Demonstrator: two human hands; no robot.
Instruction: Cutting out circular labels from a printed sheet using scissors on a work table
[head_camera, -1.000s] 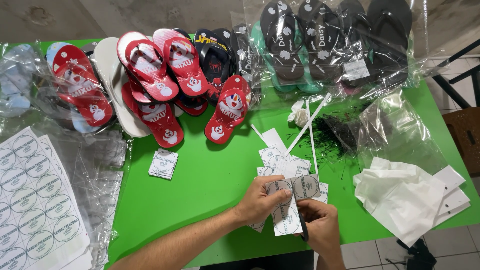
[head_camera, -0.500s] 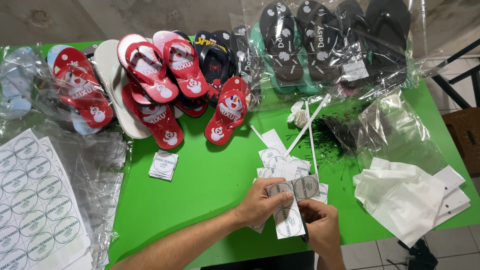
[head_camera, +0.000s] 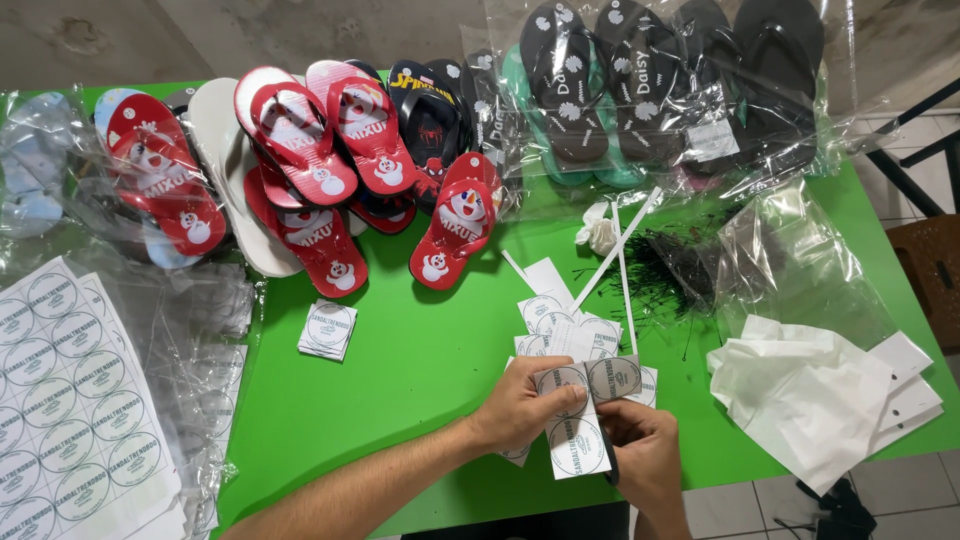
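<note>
White label strip (head_camera: 578, 425) with round printed stickers sits between both hands, low centre of the frame, just above the table's near edge. Left hand (head_camera: 525, 405) pinches its upper left part, thumb on the top sticker. Right hand (head_camera: 640, 455) is closed under the strip's right side around a dark tool, probably scissors; blades hidden.

Change over the last second: basically none. Same grip, same spot, strip shifted only slightly. Reads as a slow cut or alignment step, not a transfer.

Strip looks flat and L-shaped, with three circles showing.

Outward: loose cut labels (head_camera: 560, 320) just above the hands, small label stack (head_camera: 328, 329) to the left, full sticker sheet (head_camera: 60, 400) lower left. Red flip-flops (head_camera: 300, 180) upper left, bagged dark flip-flops (head_camera: 640, 90) upper right, white bags (head_camera: 810, 400) right, all on the green table (head_camera: 420, 370).
</note>
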